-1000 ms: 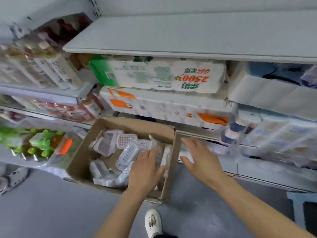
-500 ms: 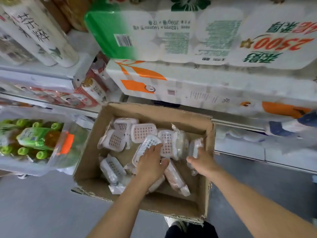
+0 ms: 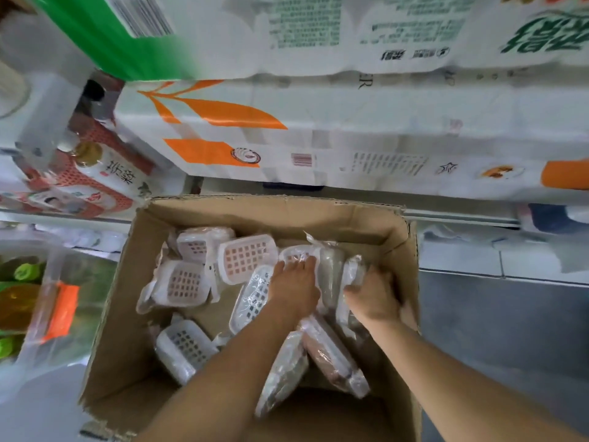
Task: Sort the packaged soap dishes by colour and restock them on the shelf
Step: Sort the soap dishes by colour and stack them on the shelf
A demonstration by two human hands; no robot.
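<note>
Inside the cardboard box [image 3: 127, 330], our left hand [image 3: 294, 290] lies flat, fingers spread, on wrapped soap dishes [image 3: 245, 258]; our right hand [image 3: 374, 296] clasps upright ones by the box's right wall. They're white gridded trays in clear film, pink or grey inside.

Chinese characters on bottle label [image 3: 119, 173]; tissue pack [image 3: 350, 33] print (upside-down) illegible.

A brown cardboard box [image 3: 134, 314] holds white plastic soap dishes with pink grids [image 3: 245, 258] at 12 o'clock and grey grids [image 3: 186, 346] at 7. White toilet-paper packs [image 3: 318, 135] above bear orange leaf shapes.
</note>
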